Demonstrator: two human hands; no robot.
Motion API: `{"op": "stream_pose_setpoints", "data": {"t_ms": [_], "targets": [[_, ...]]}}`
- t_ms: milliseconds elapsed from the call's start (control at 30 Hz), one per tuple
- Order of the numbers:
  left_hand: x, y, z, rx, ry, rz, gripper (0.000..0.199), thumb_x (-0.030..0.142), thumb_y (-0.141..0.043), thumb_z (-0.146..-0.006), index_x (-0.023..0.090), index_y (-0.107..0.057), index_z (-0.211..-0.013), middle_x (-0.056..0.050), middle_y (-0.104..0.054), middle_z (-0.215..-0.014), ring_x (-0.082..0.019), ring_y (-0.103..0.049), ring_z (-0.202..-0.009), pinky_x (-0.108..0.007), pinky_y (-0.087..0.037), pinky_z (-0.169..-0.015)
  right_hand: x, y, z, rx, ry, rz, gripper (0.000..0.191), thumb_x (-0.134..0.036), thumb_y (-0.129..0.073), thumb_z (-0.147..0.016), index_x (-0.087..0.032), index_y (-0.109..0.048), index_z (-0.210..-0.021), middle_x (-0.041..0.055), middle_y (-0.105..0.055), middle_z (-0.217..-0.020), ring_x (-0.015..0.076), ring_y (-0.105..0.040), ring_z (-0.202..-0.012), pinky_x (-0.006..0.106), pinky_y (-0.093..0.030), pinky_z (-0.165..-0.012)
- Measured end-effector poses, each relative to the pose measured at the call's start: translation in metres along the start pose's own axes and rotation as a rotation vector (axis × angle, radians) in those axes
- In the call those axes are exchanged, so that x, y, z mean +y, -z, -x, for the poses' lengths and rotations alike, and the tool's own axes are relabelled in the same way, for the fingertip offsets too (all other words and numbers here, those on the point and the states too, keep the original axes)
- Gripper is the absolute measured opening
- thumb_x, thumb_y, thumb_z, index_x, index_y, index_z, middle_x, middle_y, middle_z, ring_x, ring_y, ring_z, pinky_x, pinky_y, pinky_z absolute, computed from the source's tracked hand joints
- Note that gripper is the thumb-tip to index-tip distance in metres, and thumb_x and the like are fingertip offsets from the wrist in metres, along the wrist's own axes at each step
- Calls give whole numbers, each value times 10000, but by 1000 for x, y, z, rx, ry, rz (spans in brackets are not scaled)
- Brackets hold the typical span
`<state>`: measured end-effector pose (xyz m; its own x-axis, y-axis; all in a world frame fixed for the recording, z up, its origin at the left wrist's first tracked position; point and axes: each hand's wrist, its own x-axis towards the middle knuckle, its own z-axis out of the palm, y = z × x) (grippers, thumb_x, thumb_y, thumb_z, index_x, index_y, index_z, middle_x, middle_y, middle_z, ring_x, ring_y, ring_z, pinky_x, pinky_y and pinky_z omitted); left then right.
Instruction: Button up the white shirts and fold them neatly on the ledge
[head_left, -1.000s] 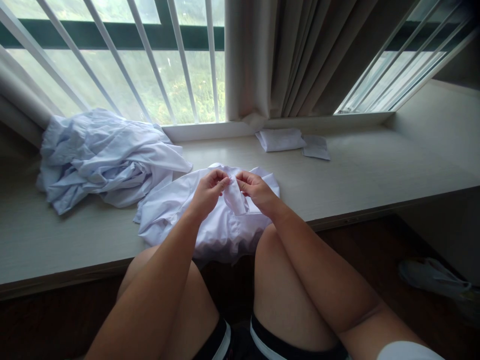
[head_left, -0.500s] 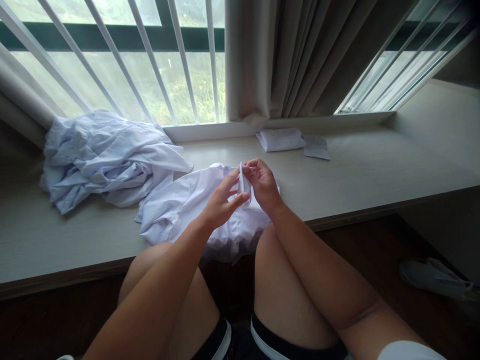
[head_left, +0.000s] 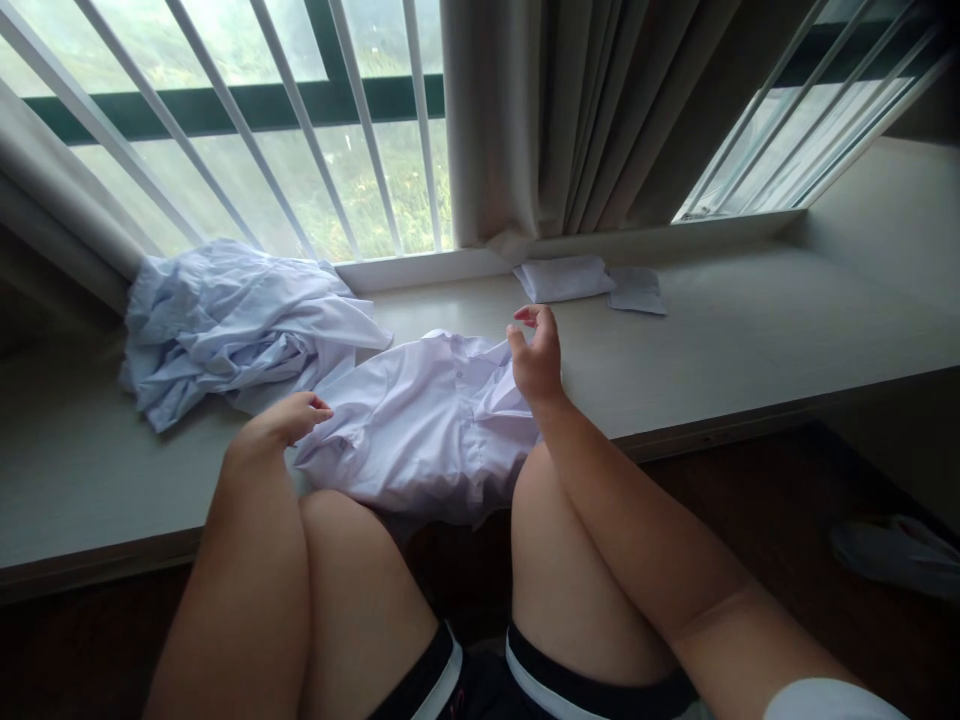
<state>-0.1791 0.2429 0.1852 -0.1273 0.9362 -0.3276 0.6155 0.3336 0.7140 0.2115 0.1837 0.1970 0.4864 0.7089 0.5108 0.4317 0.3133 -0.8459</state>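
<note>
Head view: worn high, looking forward and down
Closest: bare thighs [head_left: 360,580], bottom edge
Mid-range: white button-front cloth shirt [head_left: 420,420] on pale wood-grain surface [head_left: 720,340]
Farthest: white-barred, green-framed window [head_left: 225,160], top left

Shorts [head_left: 551,665]: black, loose leg openings ending on the bare thighs [head_left: 360,570]. One pale band [head_left: 442,678] round each leg, white to light grey, set slightly in from the hem; black fabric on both sides of it. Small reddish mark [head_left: 460,700] near the inner left leg, too dark to make out. White sleeve [head_left: 829,702] on right arm [head_left: 637,530], short, ending above the elbow; edge smooth, gently curved. Both forearms bare to the wrist. Left hand [head_left: 296,418] and right hand [head_left: 537,352] ungloved.
</note>
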Motion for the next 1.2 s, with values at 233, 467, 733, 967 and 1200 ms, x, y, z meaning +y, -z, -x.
{"op": "stream_pose_setpoints", "data": {"t_ms": [233, 467, 733, 967, 1200], "targets": [[-24, 14, 30, -126, 383, -269, 546, 377, -926, -377, 201, -609, -785, -152, -687, -892, -318, -650, -723, -379, -480, -555, -15, -5, 13, -269, -109, -186, 88, -309, -580, -855, -234, -592, -899, 43, -664, -957, 210, -608, -945, 367, -469, -940], [-44, 3, 40, -354, 332, -326, 510, 437, -899, -351, 202, -578, -670, -3, -548, -544, -136, -429, -458, -228, -279, -454, -15, -7, 16, -352, -186, -243, 84, -306, -620, -823, -228, -606, -854, 11, -649, -855, 182, -584, -811, 332, -468, -802], [24, -15, 77, 41, -297, 661, 313, 375, -787, -689, 171, -683, -902, 3, -650, -745, -140, -561, -655, -260, -481, -647, -33, -23, 47, -659, -124, -259, 71, -259, -587, -829, -230, -613, -888, -19, -617, -769, 159, -581, -738, 306, -459, -751], [30, -30, 57, 373, -266, 732, 438, 523, -758, -766, 217, -444, -769, 73, -451, -629, -101, -436, -600, -243, -411, -602, -39, -37, 66, -882, -41, -183, 96, -225, -570, -821, -209, -634, -890, -12, -620, -787, 146, -557, -731, 295, -423, -725], [-1, 13, 32, 586, -222, 336, 236, 353, -686, -887, 173, -539, -848, 78, -462, -631, -86, -385, -578, -237, -282, -534, -41, -32, 63, -930, -59, -135, 69, -198, -575, -837, -195, -633, -874, -27, -593, -744, 132, -544, -719, 276, -404, -718]]}}
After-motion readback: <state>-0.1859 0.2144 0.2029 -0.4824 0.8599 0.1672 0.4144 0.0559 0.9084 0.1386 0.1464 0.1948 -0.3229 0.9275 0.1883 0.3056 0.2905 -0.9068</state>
